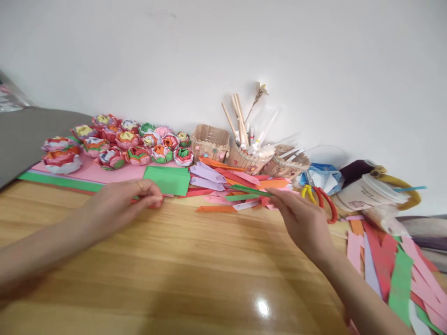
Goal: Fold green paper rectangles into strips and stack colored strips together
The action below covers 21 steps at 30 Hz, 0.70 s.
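A pale, wood-grained tabletop (pixel 195 270) is spreading across the foreground, with loose, multicoloured paper strips (pixel 401 274) lying at the near right. The left hand (pixel 122 202) is hovering low with fingers curled almost closed; whether they are gripping anything, I cannot tell. The right hand (pixel 307 225) is pinching the end of a slim, folded green paper piece (pixel 249 189) between closed fingertips, and this piece is extending leftward over a heap of folded, multicoloured paper pieces (pixel 206 174). Just beyond the left fingertips, a flat, rectangular green paper stack (pixel 167 179) is lying beside the heap. Farther back, layered, multicoloured paper flowers (pixel 127 139) are standing in rows at the left, and a squarish, light-brown wooden basket (pixel 209 144) is standing near the wall.
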Available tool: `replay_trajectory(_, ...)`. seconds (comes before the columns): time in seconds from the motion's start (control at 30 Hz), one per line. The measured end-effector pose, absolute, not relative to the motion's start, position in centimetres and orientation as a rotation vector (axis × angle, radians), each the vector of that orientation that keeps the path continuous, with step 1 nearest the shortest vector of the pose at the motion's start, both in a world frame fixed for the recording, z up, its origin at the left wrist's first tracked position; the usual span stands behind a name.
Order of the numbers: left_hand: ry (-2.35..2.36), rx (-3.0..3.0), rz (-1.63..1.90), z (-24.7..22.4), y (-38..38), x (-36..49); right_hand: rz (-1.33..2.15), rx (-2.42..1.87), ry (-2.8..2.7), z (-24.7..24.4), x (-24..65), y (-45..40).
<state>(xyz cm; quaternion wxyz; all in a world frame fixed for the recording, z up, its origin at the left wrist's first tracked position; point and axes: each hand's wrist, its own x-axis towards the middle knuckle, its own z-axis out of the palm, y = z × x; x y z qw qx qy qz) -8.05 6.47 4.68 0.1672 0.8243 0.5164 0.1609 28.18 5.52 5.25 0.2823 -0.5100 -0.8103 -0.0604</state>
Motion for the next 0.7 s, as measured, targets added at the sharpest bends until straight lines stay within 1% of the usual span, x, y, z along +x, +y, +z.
replay_trajectory(0.1, 1.473, 2.559, 0.51, 4.5, 8.0, -8.1, -0.356, -1.392, -2.202, 5.3, 28.3, 6.8)
replay_trajectory(0.2, 1.409, 2.658, 0.39, 3.7, 9.0, -8.5, -0.421, -1.375, -2.148, 5.5, 28.5, 6.5)
replay_trajectory(0.3, 1.377, 2.697, 0.336, 2.4, 9.3, -9.5, -0.385, -1.35, -2.172, 5.2, 28.8, 5.5)
replay_trajectory(0.43, 1.459, 2.66, 0.415, 1.5, 9.3, -10.3, -0.314, -1.33, -2.206, 4.2, 28.8, 4.8)
replay_trajectory(0.6, 1.509, 2.556, 0.473, 2.8, 9.7, -10.3, -0.229, -1.241, -2.26, 3.9, 27.9, 4.9)
replay_trajectory(0.7, 1.549, 2.577, 0.657, 3.7, 8.9, -9.8, -0.226, -1.191, -2.27, 4.0, 26.6, 3.9)
